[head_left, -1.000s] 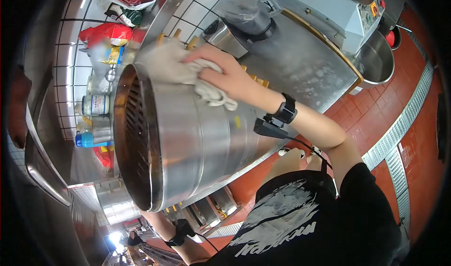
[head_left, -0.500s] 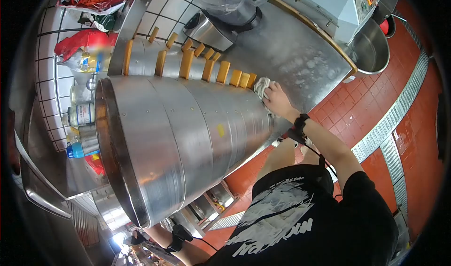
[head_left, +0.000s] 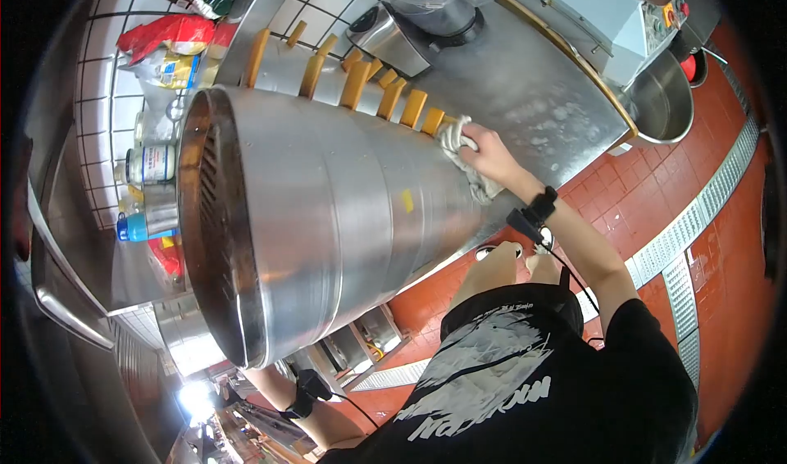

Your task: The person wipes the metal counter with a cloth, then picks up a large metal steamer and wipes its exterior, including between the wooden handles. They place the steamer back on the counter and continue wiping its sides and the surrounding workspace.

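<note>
A large stack of metal cylinders (head_left: 287, 210), which look like steamer tiers, fills the middle of the head view. Wooden handles (head_left: 355, 85) stick out along its upper side. The stack's wide end, with a dark slotted plate (head_left: 215, 210), faces left. My right hand (head_left: 485, 154) is closed on a crumpled whitish cloth (head_left: 459, 140), pressed against the stack's narrower-looking end by the last handles. At the lower left, my left hand (head_left: 261, 375) is at the underside of the stack's wide rim; its fingers are hidden behind the metal.
Behind the stack a steel worktop (head_left: 525, 95) carries a blender-like machine (head_left: 410, 34). Bags (head_left: 168, 38), a jar (head_left: 152, 165) and a blue-capped bottle (head_left: 131, 227) line the left side. A steel bowl (head_left: 662, 103) stands at upper right above the red tiled floor (head_left: 590, 210).
The wide end has shifted up and slightly right in view, showing more of its slotted plate. My right hand keeps the cloth against the stack, a little lower along it.
</note>
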A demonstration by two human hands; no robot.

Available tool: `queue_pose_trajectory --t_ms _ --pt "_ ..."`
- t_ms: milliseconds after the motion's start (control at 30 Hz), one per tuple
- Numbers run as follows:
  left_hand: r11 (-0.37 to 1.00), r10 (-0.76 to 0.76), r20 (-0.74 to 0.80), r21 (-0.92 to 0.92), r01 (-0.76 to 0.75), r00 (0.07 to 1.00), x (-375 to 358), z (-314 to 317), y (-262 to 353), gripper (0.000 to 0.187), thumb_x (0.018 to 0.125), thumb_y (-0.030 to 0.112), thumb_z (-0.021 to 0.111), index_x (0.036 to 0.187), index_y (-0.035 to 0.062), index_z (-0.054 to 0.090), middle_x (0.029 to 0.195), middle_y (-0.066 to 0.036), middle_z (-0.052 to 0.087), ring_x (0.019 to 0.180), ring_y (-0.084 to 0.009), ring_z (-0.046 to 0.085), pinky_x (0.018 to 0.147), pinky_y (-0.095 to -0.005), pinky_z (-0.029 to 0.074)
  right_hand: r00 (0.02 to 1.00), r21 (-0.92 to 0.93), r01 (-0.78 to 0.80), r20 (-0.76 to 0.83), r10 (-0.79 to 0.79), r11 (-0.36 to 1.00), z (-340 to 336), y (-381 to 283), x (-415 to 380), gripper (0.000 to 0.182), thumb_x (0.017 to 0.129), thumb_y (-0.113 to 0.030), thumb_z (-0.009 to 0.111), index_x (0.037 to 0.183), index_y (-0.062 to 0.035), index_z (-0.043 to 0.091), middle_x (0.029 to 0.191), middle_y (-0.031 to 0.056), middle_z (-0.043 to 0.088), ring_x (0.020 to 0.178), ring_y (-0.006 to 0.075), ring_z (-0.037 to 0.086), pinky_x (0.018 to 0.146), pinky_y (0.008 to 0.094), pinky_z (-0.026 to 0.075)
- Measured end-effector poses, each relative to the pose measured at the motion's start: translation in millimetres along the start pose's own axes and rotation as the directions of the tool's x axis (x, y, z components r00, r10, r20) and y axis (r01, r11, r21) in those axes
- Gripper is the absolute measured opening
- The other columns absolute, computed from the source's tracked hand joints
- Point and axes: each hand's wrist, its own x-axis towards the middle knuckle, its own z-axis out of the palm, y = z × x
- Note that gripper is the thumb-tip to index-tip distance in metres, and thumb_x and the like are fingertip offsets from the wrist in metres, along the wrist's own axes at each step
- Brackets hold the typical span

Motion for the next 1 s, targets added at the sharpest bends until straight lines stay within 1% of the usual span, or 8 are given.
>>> queue_pose_trajectory --t_ms 133,200,267,400,600,733,833,1000 --pt "0.988 0.148 0.040 0.035 -0.150 0.988 15 2 -11 0.041 0.095 0.022 0.055 0.126 -0.0056 0.056 0.118 -0.013 0.063 0.101 -0.0190 0.059 0.090 -0.0333 0.047 0.883 0.403 0.463 -0.289 -0.370 0.790 -39 -142 -20 0.052 0.075 -0.007 0.059 0.127 -0.0100 0.052 0.110 0.0164 0.062 0.100 0.0339 0.064 0.087 0.0414 0.050" --pt "0.981 0.187 0.041 0.045 -0.189 0.981 16 4 -6 0.041 0.096 0.022 0.055 0.126 -0.0056 0.057 0.118 -0.013 0.063 0.101 -0.0189 0.059 0.090 -0.0332 0.048 0.604 0.244 0.792 -0.444 -0.662 0.559 -49 -200 -14 0.058 0.074 -0.003 0.058 0.131 -0.0056 0.053 0.104 0.0125 0.059 0.093 0.0251 0.060 0.085 0.0344 0.048" --pt "0.991 -0.107 -0.033 0.072 0.109 0.994 14 7 5 0.055 0.090 0.031 0.062 0.129 -0.0064 0.051 0.124 -0.019 0.060 0.110 -0.0282 0.058 0.097 -0.0386 0.042 0.440 0.141 0.896 -0.396 -0.806 0.420 -63 -246 -16 0.047 0.075 -0.008 0.063 0.122 -0.0080 0.063 0.104 0.0121 0.058 0.091 0.0249 0.059 0.081 0.0341 0.048" --pt "0.967 -0.220 -0.206 -0.175 0.185 0.953 9 31 50 0.051 0.094 0.029 0.057 0.130 -0.0062 0.051 0.123 -0.018 0.061 0.110 -0.0260 0.058 0.097 -0.0361 0.042 0.186 -0.070 0.959 -0.579 -0.794 0.276 -44 -291 -38 0.028 0.073 -0.018 0.072 0.101 -0.0205 0.070 0.100 0.0062 0.058 0.092 0.0255 0.058 0.068 0.0364 0.047" --pt "0.922 -0.152 -0.198 -0.382 0.066 0.968 12 41 55 0.044 0.097 0.016 0.050 0.136 -0.0039 0.050 0.126 -0.013 0.060 0.112 -0.0194 0.058 0.100 -0.0322 0.042 0.396 -0.302 0.777 -0.446 -0.803 0.551 4 -166 -85 0.024 0.076 -0.018 0.069 0.100 -0.0210 0.071 0.114 0.0111 0.055 0.101 0.0366 0.053 0.083 0.0454 0.045" --pt "0.894 -0.158 -0.216 -0.445 0.047 0.964 11 43 60 0.043 0.098 0.016 0.048 0.136 -0.0032 0.050 0.128 -0.012 0.060 0.115 -0.0202 0.056 0.103 -0.0328 0.040 0.754 -0.103 0.299 -0.584 -0.301 0.949 45 -65 -87 0.027 0.086 -0.018 0.060 0.111 -0.0101 0.067 0.124 0.0175 0.053 0.112 0.0395 0.050 0.098 0.0497 0.038" --pt "0.919 -0.154 -0.231 -0.392 0.053 0.961 7 43 71 0.041 0.098 0.016 0.046 0.135 -0.0031 0.052 0.129 -0.012 0.059 0.116 -0.0208 0.055 0.104 -0.0336 0.038 0.875 -0.115 0.043 -0.474 -0.093 0.992 70 35 -72 0.035 0.090 -0.020 0.054 0.123 -0.0072 0.059 0.134 0.0190 0.048 0.117 0.0421 0.047 0.104 0.0488 0.033" --pt "0.972 0.056 -0.242 -0.208 -0.108 0.969 11 36 27 0.043 0.100 0.020 0.044 0.135 -0.0034 0.051 0.135 -0.013 0.055 0.118 -0.0237 0.055 0.104 -0.0352 0.039 0.890 -0.222 0.056 -0.431 -0.150 0.974 82 95 -78 0.049 0.091 -0.022 0.048 0.138 -0.0091 0.045 0.146 0.0197 0.039 0.126 0.0405 0.041 0.108 0.0492 0.029"
